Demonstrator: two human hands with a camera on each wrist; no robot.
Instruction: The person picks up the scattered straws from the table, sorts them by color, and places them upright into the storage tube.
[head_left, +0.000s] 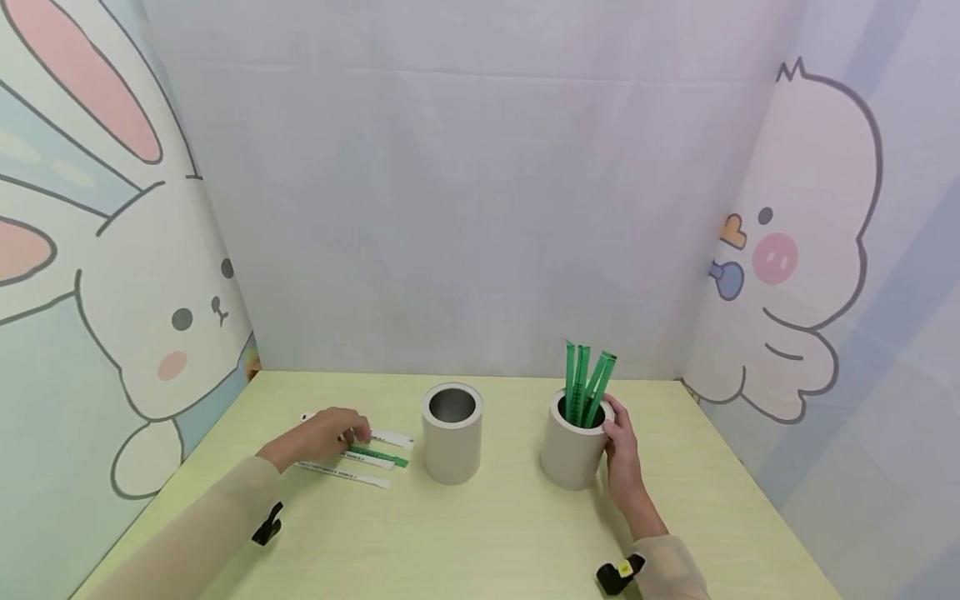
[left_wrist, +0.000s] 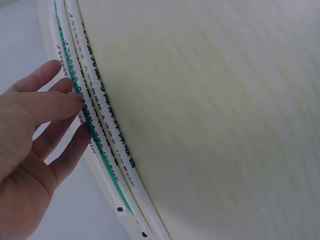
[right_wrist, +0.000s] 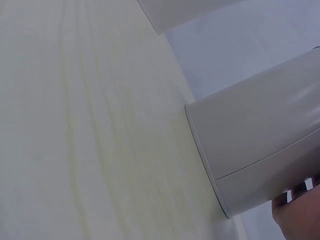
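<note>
For a clean lift, the left hand [head_left: 333,432] should, in this judgement, take the green packet [head_left: 386,457] alone across its narrow width — the white packets [head_left: 352,476] lie close on either side — with the cup [head_left: 566,457] braced upright. Left grip: fingers bent, tips at the green packet directly beneath them; whether the pinch has closed cannot be told. Right hand [head_left: 622,454]: curled round the cup's upper side wall, the upright green packets [head_left: 580,383] projecting from the mouth just beside its fingers.
</note>
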